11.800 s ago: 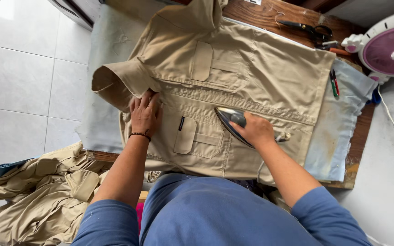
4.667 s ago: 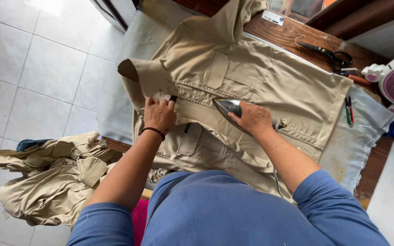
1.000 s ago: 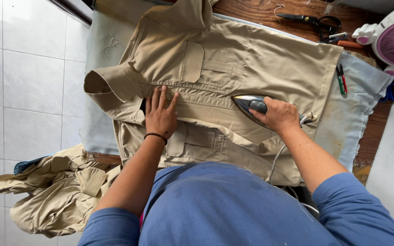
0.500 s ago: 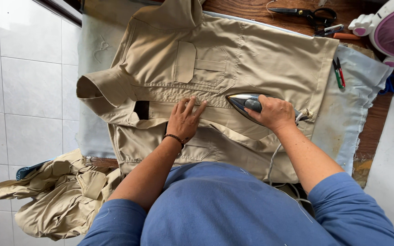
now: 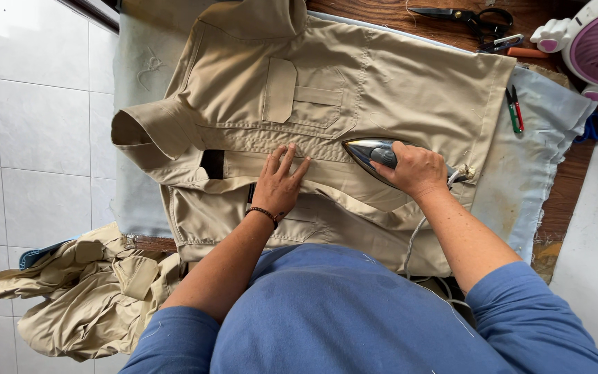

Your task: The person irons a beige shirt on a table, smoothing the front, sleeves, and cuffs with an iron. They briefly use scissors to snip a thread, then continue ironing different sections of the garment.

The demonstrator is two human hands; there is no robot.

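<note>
Nearest you, your left hand (image 5: 279, 185) lay flat and open on the khaki shirt (image 5: 410, 97), fingers spread, holding nothing, pinning the placket. At three o'clock from it, your right hand (image 5: 413, 170) had its grip closed around the handle of the iron (image 5: 367, 149), whose tip pointed toward your left fingers. You seemed to be mid-press along the front band; the next pass probably called for keeping the cloth taut and your fingers out of the iron's path. The shirt lay spread over the bench (image 5: 382, 14), collar at twelve o'clock, chest pocket flap smooth, lower hem creased. Scissors (image 5: 461, 14) lay beyond.
</note>
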